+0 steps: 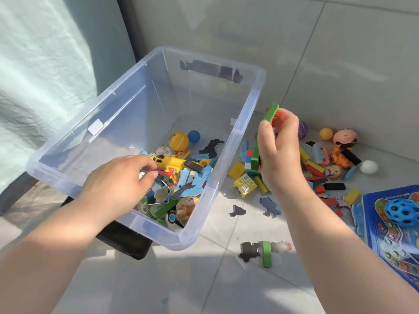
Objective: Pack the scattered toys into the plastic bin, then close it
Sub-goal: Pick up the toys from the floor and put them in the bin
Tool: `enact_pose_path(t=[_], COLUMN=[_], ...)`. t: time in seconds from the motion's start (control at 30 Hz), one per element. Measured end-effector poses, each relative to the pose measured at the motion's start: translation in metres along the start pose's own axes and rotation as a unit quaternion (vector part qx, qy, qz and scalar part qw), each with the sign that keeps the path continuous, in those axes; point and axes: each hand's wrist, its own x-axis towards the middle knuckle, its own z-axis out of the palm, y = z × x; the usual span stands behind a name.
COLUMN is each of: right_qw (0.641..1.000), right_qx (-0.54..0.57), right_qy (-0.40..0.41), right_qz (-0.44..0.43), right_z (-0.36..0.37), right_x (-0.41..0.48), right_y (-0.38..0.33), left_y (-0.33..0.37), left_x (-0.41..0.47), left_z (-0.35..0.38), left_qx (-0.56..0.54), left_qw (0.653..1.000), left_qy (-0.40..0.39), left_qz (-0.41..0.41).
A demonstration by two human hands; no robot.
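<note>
A floor [158,279] of large pale grey tiles with thin joints runs from 4 o'clock to 8 o'clock. Bright sunlight falls across it in patches, with soft shadows between. At 1 o'clock rises a wall [340,53] of similar large pale tiles, faintly glossy. At 10 o'clock hangs a pale green curtain [45,64], sunlit and creased. A dark upright frame [129,26] stands at 11 o'clock, between curtain and wall.

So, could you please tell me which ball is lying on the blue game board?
The blue ball riddled with holes, far right on the game board; the other balls lie in the bin or on the floor.
</note>
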Motion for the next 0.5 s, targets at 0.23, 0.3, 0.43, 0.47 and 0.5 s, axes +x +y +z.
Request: enact_pose_path(t=[0.23, 0.3, 0.43, 0.47, 0.5], right_qw=[0.952, 0.918, 0.896, 0.892, 0.893], right_qx=[-0.202, -0.292, -0.329, -0.334, -0.332], right_qy=[-0.213, -0.252, -0.289, -0.293, -0.292], right_qz=[-0.089, -0.087, -0.074, -0.08, -0.086], right_z=[0.073, 0.08, 0.077, 0.076, 0.073], right_x=[0.002, 0.006, 0.013, 0.013, 0.012], right_y=[-0.028, -0.023, -0.018, -0.019, -0.02], left_y=[-0.022, -0.024, -0.026, -0.025, -0.023], left_x=[-0.004, -0.006, -0.009, -0.009, -0.01], left_z=[-0.005, -0.006, -0.006, -0.006, -0.007], left_qx=[-0.032, -0.051, -0.059, -0.061, -0.059], left_qw=[0.998, 0.997, 0.996, 0.996, 0.996], left_qy=[0.034, 0.045, 0.052, 0.053, 0.051], left_qz=[-0.036, -0.048, -0.047, -0.042, -0.039])
